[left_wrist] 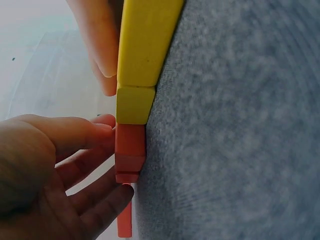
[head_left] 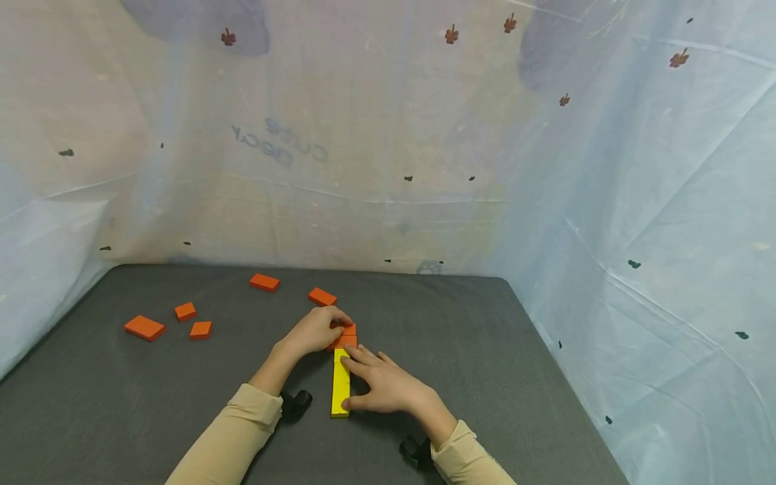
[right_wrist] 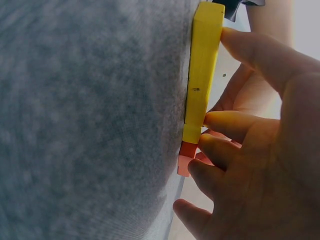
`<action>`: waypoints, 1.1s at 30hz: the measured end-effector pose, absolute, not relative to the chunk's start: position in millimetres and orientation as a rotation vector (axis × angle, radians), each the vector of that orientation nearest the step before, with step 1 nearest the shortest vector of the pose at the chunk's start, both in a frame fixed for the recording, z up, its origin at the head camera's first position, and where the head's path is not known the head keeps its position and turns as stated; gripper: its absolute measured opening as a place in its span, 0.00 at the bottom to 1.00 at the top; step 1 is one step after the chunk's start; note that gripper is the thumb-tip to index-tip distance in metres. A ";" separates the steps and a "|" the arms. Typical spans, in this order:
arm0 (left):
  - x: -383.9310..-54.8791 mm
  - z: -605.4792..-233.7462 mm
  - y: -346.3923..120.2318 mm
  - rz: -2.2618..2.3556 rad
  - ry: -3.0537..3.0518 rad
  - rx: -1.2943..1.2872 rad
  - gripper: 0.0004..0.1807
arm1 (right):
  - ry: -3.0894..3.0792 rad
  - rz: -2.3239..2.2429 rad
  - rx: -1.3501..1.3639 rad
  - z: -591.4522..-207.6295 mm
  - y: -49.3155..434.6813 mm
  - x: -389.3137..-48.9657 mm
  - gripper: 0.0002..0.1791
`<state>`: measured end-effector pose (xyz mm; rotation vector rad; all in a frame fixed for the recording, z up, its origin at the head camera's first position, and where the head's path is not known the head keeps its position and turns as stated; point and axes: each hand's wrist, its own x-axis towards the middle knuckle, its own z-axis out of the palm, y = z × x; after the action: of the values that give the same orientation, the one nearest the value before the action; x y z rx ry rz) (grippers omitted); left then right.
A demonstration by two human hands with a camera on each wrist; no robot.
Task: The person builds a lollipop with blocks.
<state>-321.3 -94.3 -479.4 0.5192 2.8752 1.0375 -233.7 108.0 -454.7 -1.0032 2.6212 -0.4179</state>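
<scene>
A long yellow block (head_left: 341, 394) lies flat on the table, with a short yellow block (left_wrist: 134, 105) against its far end. Beyond them, orange blocks (head_left: 346, 341) sit in line, touching the short yellow one. My left hand (head_left: 313, 331) curves over the orange end, its thumb and fingers pinching the far orange block (head_left: 349, 329). From the right, my right hand (head_left: 388, 384) reaches along the row with fingers spread. Its thumb (right_wrist: 240, 42) touches the near end of the long yellow block, while the fingertips rest near the yellow-orange joint.
Loose orange blocks lie behind the hands, one (head_left: 322, 296) just past the left hand and another (head_left: 264, 282) farther left. Several more, including a larger one (head_left: 145, 328), lie at the left. A pale printed sheet (head_left: 364, 222) hangs behind the grey table (head_left: 485, 350).
</scene>
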 end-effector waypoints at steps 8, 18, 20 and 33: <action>-320.5 -476.6 -95.4 1.031 2.876 0.536 0.12 | 2.627 -0.408 -1.003 -453.3 107.0 -234.3 0.43; -320.3 -471.9 -99.4 1.075 2.865 0.511 0.13 | 2.624 -0.420 -1.001 -452.8 107.6 -235.2 0.44; -320.2 -469.5 -102.0 1.091 2.874 0.506 0.13 | 2.629 -0.417 -1.014 -453.4 107.8 -235.2 0.44; -336.7 -459.2 -136.1 1.064 3.129 0.469 0.20 | 2.655 -0.490 -0.987 -453.0 104.5 -242.7 0.48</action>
<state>-336.7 -136.1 -459.2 0.4689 3.1286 1.0645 -242.7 104.5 -453.0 -0.9866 2.6553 -0.4898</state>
